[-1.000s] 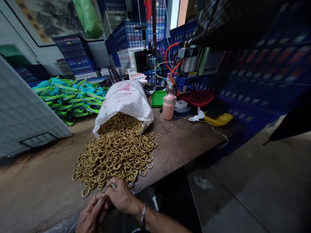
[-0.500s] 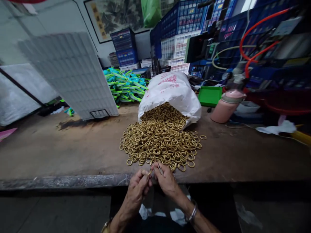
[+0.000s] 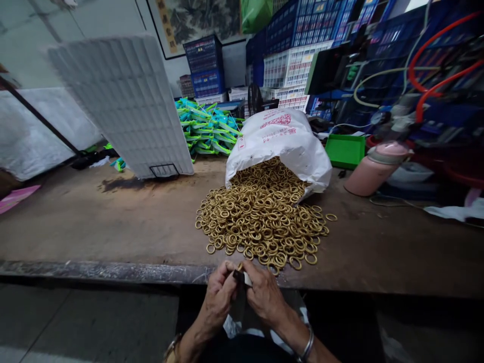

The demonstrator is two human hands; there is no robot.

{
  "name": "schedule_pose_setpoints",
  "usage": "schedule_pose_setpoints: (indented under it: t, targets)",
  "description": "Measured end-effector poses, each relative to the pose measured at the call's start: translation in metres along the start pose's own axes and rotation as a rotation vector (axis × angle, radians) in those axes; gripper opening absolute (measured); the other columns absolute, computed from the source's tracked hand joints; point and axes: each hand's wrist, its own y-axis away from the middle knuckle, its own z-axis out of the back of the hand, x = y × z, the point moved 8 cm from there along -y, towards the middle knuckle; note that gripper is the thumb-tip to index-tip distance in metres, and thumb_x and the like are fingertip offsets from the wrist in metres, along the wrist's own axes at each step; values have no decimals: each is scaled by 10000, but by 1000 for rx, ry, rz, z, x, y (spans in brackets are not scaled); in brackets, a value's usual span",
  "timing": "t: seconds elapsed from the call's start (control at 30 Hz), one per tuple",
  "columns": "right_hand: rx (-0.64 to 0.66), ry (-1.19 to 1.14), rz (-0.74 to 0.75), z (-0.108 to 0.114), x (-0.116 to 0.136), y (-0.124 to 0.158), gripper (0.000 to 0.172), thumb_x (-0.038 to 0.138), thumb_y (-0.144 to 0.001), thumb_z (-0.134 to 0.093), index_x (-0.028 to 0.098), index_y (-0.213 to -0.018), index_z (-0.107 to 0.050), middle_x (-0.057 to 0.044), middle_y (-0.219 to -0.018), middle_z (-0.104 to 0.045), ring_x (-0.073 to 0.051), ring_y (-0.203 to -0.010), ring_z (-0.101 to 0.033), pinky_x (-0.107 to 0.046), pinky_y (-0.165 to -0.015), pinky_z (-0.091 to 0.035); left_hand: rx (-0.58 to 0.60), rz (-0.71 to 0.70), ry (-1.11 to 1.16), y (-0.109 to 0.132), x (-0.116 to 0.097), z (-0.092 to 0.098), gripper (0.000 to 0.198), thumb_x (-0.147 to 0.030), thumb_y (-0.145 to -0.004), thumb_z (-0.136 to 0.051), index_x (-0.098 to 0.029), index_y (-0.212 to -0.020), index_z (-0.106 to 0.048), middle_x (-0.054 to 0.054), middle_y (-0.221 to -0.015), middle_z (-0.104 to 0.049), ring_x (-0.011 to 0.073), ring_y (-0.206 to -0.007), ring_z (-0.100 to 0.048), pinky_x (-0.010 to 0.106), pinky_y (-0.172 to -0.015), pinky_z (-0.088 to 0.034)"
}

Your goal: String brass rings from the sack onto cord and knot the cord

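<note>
A heap of several brass rings (image 3: 264, 222) spills from a white sack (image 3: 283, 143) lying on its side on the brown workbench (image 3: 113, 222). Just below the heap, at the bench's front edge, my left hand (image 3: 219, 297) and my right hand (image 3: 264, 295) meet with fingers pinched together. Between them sits a small dark piece with a white part and a brass ring (image 3: 241, 275). Which hand holds which part is unclear. A metal bracelet circles my right wrist.
A white grid panel (image 3: 124, 106) leans at the back left. Teal and green bundles (image 3: 206, 128) lie behind the sack. A green tray (image 3: 345, 150), a pink bottle (image 3: 372, 169), a machine with red hoses (image 3: 427, 65) and stacked blue crates (image 3: 302, 25) fill the right and back.
The camera has swung left then steadied, bringing the heap to centre. My hands stayed together at the bench edge, and a dark piece now shows between the fingers.
</note>
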Motion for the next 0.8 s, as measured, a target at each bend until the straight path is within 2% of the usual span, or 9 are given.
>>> schedule_pose_setpoints:
  t: [0.2, 0.43, 0.8]
  targets:
    - [-61, -31, -9, 2, 0, 0, 205, 63, -707, -403, 210, -800, -512, -8, -734, -638, -137, -670, -581, -221, -573, -332, -19, 3, -18, 0, 1, 3, 345, -502, -738, -562, -182, -717, -435, -82, -507, -341, 47, -431, -239, 187, -426, -191]
    - [-41, -51, -51, 0, -3, 0, 286, 12, -658, -386, 210, -823, -510, -12, -777, -653, -142, -726, -598, -213, -610, -348, -31, 23, -6, 2, 2, 5, 331, -492, -745, -557, -184, -727, -437, -90, -509, -332, 42, -425, -227, 184, -434, -198]
    - [25, -13, -55, -9, -5, 0, 276, 21, -645, -374, 209, -803, -501, -6, -719, -634, -143, -671, -575, -220, -572, -316, 5, -20, -55, 3, 2, 8, 310, -468, -784, -519, -181, -721, -418, -83, -530, -310, 52, -451, -226, 196, -456, -216]
